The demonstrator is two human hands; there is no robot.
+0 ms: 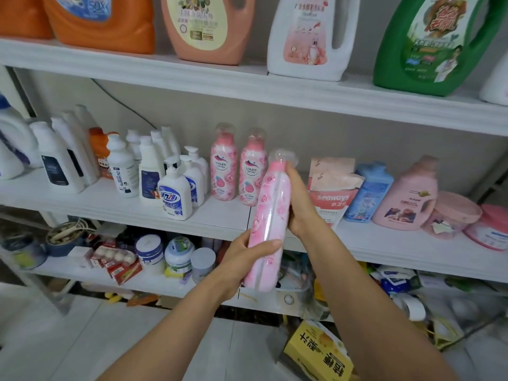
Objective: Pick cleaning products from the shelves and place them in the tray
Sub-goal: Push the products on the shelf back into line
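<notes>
I hold a pink bottle (pixel 270 213) tilted before the middle shelf (pixel 222 215), cap toward 12 o'clock. My left hand (pixel 242 262) wraps its base at 7 o'clock. My right hand (pixel 298 204) grips near the neck at 1 o'clock. The glossy film looks slippery and the body stiff, so a mid-body grip seems safest. No tray shows.

Pink rose-patterned bottle (pixel 270 215), clear-capped, tilted before shelves.

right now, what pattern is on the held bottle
Pink rose print on the bottle, best in the head view.
</notes>
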